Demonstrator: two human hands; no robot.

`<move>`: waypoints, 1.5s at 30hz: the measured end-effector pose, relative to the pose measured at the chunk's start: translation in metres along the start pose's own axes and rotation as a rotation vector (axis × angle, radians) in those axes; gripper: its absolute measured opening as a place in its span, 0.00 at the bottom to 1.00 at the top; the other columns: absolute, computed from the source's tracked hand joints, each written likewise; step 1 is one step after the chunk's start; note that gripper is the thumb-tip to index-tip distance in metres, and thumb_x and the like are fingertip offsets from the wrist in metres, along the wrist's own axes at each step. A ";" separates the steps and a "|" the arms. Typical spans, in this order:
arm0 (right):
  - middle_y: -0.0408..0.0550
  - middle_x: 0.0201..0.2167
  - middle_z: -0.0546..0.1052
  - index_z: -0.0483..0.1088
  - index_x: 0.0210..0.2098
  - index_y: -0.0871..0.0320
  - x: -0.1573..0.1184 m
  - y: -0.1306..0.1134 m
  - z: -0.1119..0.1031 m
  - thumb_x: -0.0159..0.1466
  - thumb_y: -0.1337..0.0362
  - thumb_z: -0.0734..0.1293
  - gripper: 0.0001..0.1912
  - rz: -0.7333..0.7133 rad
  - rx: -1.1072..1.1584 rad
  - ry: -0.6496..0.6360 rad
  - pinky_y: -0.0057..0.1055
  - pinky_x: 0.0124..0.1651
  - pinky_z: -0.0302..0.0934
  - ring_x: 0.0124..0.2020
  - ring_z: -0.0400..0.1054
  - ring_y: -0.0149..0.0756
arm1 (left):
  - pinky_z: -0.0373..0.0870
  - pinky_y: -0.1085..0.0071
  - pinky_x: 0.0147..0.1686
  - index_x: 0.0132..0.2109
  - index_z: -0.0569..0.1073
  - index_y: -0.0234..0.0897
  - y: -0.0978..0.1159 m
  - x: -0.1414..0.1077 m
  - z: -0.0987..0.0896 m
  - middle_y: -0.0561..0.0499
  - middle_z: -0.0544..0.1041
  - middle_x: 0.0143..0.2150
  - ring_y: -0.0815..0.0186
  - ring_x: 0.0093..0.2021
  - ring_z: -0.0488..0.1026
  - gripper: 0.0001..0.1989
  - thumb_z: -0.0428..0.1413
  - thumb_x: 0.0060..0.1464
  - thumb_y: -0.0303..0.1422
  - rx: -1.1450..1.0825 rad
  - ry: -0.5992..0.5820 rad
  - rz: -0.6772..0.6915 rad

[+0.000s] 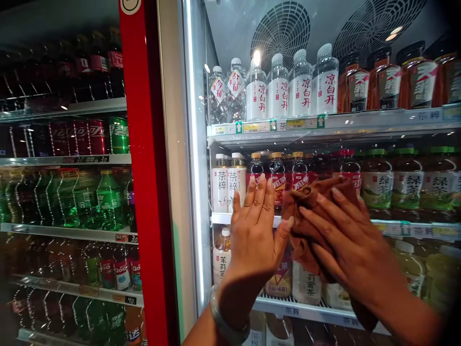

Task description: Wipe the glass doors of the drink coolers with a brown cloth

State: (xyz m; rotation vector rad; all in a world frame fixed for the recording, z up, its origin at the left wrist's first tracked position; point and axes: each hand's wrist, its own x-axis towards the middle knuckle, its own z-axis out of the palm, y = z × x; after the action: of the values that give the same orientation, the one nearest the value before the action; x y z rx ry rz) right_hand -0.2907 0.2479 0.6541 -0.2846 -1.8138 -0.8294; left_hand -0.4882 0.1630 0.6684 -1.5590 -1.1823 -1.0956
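My left hand lies against the glass door of a lit drinks cooler, its fingers stretched upward and the thumb out to the right. It holds nothing, and a band circles that wrist. To the right, my right hand presses a crumpled brown cloth to the same glass, with its fingers laid over the folds. Some cloth hangs below that palm. Behind the glass, both hands partly cover the middle shelf's tea bottles and the bottles below.
Clear water bottles line the top shelf, with amber bottles beside them. Green-capped tea bottles stand at the right. A red upright frame separates this cooler from another one on the left, stocked with green bottles and cans.
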 end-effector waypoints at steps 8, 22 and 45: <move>0.54 0.74 0.63 0.64 0.71 0.53 0.077 -0.041 0.025 0.71 0.61 0.67 0.30 0.024 -0.022 0.053 0.64 0.79 0.45 0.78 0.50 0.55 | 0.41 0.43 0.79 0.80 0.45 0.37 -0.030 0.005 -0.021 0.41 0.53 0.80 0.57 0.82 0.42 0.34 0.42 0.75 0.45 -0.032 0.016 -0.056; 0.56 0.74 0.64 0.66 0.70 0.54 0.107 -0.070 0.041 0.70 0.62 0.67 0.29 0.131 -0.052 0.104 0.66 0.77 0.47 0.78 0.50 0.55 | 0.46 0.43 0.78 0.80 0.34 0.39 -0.061 -0.005 -0.037 0.40 0.48 0.81 0.55 0.82 0.42 0.38 0.41 0.75 0.47 -0.072 0.036 -0.036; 0.50 0.74 0.64 0.65 0.70 0.53 0.152 -0.054 0.041 0.73 0.60 0.64 0.27 -0.180 0.013 0.008 0.58 0.80 0.44 0.78 0.52 0.48 | 0.37 0.46 0.80 0.78 0.49 0.33 -0.097 0.059 -0.059 0.38 0.55 0.80 0.56 0.81 0.45 0.34 0.35 0.75 0.48 0.061 0.066 0.000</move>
State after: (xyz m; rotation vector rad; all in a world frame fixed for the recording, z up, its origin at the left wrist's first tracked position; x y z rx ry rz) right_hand -0.4117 0.2070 0.7614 -0.1099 -1.8558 -0.9419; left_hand -0.5814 0.1348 0.7511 -1.4654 -1.1610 -1.0934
